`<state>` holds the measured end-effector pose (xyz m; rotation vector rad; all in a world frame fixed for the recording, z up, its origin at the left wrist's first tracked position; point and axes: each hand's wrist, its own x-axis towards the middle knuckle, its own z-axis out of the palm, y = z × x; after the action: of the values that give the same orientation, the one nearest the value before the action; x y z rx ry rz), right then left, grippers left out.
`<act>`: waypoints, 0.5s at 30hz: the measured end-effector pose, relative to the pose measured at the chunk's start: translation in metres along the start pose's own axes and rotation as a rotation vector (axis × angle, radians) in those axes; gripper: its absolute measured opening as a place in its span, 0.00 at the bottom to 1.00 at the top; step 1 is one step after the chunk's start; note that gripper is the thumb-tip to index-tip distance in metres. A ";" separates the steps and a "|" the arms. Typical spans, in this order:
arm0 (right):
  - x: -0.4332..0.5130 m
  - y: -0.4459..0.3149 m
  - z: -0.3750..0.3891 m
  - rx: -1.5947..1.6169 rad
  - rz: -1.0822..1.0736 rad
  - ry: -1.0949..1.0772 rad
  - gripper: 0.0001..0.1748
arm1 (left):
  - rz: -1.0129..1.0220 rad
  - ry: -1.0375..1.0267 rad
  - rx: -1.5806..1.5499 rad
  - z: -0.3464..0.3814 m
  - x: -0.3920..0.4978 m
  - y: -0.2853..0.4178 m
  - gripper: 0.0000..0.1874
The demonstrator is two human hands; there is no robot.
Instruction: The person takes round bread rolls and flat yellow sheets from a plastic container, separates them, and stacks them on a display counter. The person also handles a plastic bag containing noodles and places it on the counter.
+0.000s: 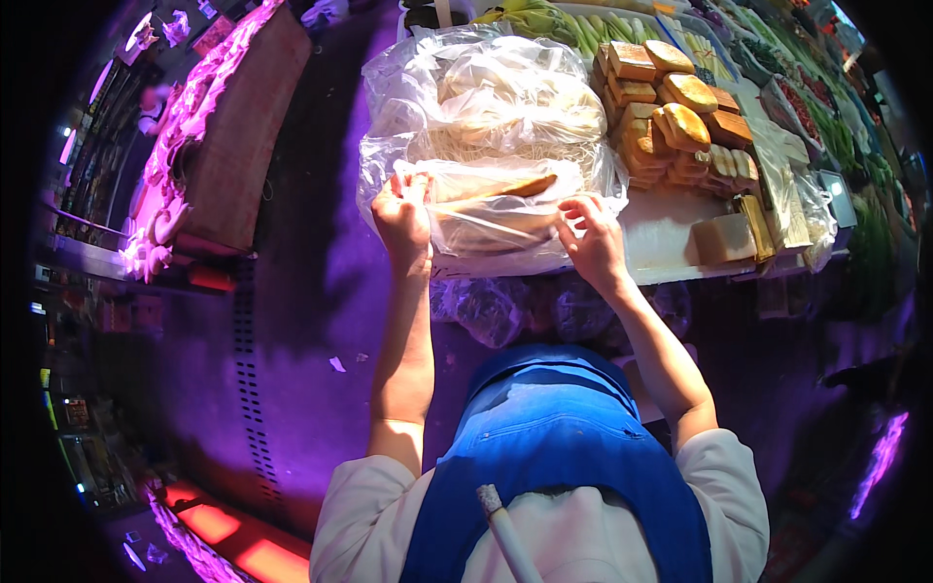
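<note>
My left hand (404, 215) pinches the left edge of a thin, transparent plastic bag (488, 237) at the front of the stall table. Long, pale tan pieces of food (503, 191) show blurrily through the film; their exact kind is unclear. At the bag's right end, my right hand (594, 237) has its fingers curled against the film, and whether they grip it is hidden. Just behind lie pale, noodle-like shreds (510, 138) under more crumpled plastic (503, 65). All of this rests on a larger sheet of plastic.
Stacked brown and golden tofu-like blocks (670, 109) stand to the right, near a pale block (724, 239). Leafy vegetables (576, 29) lie behind. Filled plastic bags (492, 313) sit under the table. Across the aisle is another stall counter (244, 131). A lit cigarette (510, 532) juts out below my face.
</note>
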<state>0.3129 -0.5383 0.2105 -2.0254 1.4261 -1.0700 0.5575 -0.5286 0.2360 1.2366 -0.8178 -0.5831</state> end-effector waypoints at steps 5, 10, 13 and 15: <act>-0.004 -0.059 -0.014 0.188 -0.349 0.128 0.07 | -0.013 -0.049 -0.075 0.006 -0.011 0.002 0.06; 0.018 -0.059 0.050 0.135 -0.085 -0.401 0.08 | 0.734 -0.206 0.355 0.007 -0.020 -0.002 0.03; -0.009 -0.054 0.066 0.345 -0.150 -0.110 0.19 | 0.865 -0.349 0.191 0.020 -0.032 0.007 0.03; -0.026 -0.057 0.065 0.376 -0.093 -0.071 0.20 | 0.255 -0.256 0.274 0.026 -0.053 0.024 0.16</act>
<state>0.3930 -0.4978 0.2037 -1.8479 1.0135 -1.1903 0.5040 -0.4969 0.2506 1.2928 -1.2841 -0.4354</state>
